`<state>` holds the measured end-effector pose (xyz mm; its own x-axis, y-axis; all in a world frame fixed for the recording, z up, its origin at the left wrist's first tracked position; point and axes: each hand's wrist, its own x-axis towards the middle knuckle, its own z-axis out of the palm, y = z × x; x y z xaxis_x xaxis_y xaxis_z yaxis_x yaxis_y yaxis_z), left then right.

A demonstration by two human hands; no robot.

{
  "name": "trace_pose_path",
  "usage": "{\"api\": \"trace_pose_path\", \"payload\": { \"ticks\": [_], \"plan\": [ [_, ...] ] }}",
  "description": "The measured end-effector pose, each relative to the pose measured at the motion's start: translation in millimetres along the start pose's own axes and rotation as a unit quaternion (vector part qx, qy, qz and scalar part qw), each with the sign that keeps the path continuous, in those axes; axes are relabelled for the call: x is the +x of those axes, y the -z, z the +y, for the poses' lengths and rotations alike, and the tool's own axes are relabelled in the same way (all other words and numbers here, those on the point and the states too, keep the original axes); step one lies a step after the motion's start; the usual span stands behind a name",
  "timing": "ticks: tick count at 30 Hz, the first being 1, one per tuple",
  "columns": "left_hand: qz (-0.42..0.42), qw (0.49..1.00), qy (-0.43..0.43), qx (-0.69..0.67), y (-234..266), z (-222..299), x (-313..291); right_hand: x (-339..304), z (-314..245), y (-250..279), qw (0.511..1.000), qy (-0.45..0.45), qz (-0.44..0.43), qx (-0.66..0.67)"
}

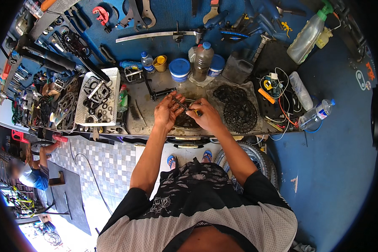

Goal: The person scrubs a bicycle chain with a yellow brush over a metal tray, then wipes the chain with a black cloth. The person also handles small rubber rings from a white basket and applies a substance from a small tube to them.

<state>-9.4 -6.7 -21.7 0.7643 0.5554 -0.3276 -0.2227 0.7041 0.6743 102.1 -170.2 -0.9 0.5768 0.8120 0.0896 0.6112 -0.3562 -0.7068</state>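
Your shirt (206, 206), nearest.
Left hand's (167, 114) curled fingers hold a dark chain-like part (179, 103), presumably steadying it; right hand (207, 115) grips a yellow-black piece (198, 112).

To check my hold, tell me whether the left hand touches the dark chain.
Touching: the head view shows the dark chain lying against the upturned left hand.

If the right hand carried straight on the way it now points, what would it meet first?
Probably the dark chain-like piece across the fingers of the left hand, just ahead of the right hand; exact depth is unclear.
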Motion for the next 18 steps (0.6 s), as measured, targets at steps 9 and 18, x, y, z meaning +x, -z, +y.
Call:
{"api": "trace_pose_path", "payload": {
  "ticks": [9, 18],
  "plan": [
    [0.043, 0.998, 0.011, 0.043, 10.6, -11.6, -15.3, 52.6, -35.2, 16.6, 0.997, 0.005, 0.033, -0.064],
    [0.010, 1.000, -0.026, -0.015, 3.5, -18.6, -13.2, 62.1, -66.2, 0.8, 0.988, 0.046, 0.003, -0.146]
  ]
}}
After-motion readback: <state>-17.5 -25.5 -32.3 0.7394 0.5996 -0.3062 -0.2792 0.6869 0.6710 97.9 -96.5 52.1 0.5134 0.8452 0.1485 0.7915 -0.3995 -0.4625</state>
